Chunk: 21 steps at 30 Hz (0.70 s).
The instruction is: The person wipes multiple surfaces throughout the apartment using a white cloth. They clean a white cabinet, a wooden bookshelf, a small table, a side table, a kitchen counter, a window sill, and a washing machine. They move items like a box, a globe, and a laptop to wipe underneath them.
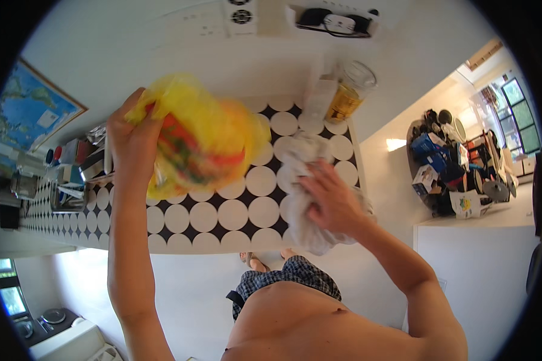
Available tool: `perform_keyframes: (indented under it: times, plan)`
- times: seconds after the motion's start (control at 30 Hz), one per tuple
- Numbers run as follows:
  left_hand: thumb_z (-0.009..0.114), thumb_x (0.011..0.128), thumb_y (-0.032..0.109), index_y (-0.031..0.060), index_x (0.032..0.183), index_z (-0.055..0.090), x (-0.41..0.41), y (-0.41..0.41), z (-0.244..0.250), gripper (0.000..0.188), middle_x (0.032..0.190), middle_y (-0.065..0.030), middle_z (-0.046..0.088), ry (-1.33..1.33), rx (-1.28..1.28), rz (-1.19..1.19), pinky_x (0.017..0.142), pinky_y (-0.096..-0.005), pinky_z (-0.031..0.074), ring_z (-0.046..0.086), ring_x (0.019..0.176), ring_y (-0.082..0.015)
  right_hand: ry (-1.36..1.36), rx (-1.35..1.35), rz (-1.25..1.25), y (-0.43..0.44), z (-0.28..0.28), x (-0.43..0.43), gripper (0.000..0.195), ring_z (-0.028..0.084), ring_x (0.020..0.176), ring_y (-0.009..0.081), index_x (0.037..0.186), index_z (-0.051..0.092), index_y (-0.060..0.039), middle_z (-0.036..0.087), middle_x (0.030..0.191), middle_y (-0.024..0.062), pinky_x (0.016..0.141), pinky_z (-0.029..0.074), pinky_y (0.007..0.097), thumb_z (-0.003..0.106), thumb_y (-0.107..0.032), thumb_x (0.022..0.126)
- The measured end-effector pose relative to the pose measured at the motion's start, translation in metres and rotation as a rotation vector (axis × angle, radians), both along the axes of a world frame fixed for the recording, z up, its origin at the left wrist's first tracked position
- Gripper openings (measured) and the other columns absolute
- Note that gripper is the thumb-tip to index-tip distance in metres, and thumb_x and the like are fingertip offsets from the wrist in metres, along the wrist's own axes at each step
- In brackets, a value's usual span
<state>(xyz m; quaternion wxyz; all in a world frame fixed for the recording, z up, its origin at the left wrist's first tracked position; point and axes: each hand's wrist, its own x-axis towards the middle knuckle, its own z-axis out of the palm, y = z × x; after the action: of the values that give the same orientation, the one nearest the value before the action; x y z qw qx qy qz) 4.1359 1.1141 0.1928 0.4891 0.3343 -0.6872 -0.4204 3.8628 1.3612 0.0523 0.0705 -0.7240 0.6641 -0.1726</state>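
Raised at the left, my left hand (pixel 133 128) pinches the top of a thin yellow plastic bag (pixel 207 131). The bag hangs over the table and is blurred. Red and dark green shapes show through its side, but I cannot tell what they are. My right hand (pixel 332 198) lies on a crumpled white cloth (pixel 307 230) near the table's right end, its fingers stretched over the fabric and the thumb apart. Under both hands is a tabletop covered with white circles on black (pixel 226 214).
Behind the cloth stands a clear jar with a yellow label (pixel 345 97), beside a pale box (pixel 320 97). At left, a metal tray (pixel 70 201) and several boxes share the table near a wall map (pixel 31 108). A cluttered round table (pixel 460 167) stands off to the right.
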Motion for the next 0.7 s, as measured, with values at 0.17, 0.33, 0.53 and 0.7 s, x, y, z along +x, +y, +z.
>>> perform_keyframes:
  times: [0.17,0.33,0.53,0.7]
  plan:
    - [0.066,0.095,0.005,-0.0031,0.106,0.072,-0.055,-0.035,-0.040,0.015,0.092,0.0028,0.067,0.109,0.023,0.071,0.069,-0.0217,0.043,0.053,0.081,-0.0044,-0.127,-0.016,0.328,-0.035,0.003,0.006,0.055,0.038,0.151,0.0423,0.135,0.062,-0.0086,0.054,0.152,0.0156,0.124,0.036,0.0505,0.070,-0.013,0.081]
    - [0.078,0.086,0.014,-0.0024,0.112,0.072,-0.105,-0.035,-0.075,0.031,0.091,-0.0078,0.072,-0.227,-0.027,0.114,0.070,-0.0312,0.048,0.062,0.077,-0.0168,0.052,0.060,0.184,0.024,0.001,-0.069,0.060,0.037,0.151,0.0460,0.138,0.061,-0.0074,0.052,0.153,0.0184,0.124,0.033,0.0546,0.074,-0.020,0.081]
    - [0.089,0.077,0.025,0.0087,0.132,0.063,-0.082,-0.006,-0.075,0.063,0.120,-0.0192,0.066,-0.572,-0.468,0.097,0.100,-0.0512,0.047,0.058,0.116,-0.0391,0.081,0.152,0.282,0.020,0.011,0.017,0.080,0.036,0.149,0.0501,0.142,0.058,-0.0042,0.050,0.149,0.0246,0.123,0.032,0.0610,0.081,-0.037,0.073]
    - [0.095,0.069,0.025,0.0194,0.157,0.041,-0.042,0.044,-0.060,0.103,0.155,-0.0215,0.043,-0.615,-0.444,0.166,0.118,-0.0564,0.037,0.037,0.144,-0.0464,-0.074,0.055,0.778,-0.079,0.000,0.144,0.078,0.030,0.152,0.0472,0.148,0.053,-0.0046,0.045,0.152,0.0254,0.125,0.027,0.0601,0.077,-0.040,0.082]
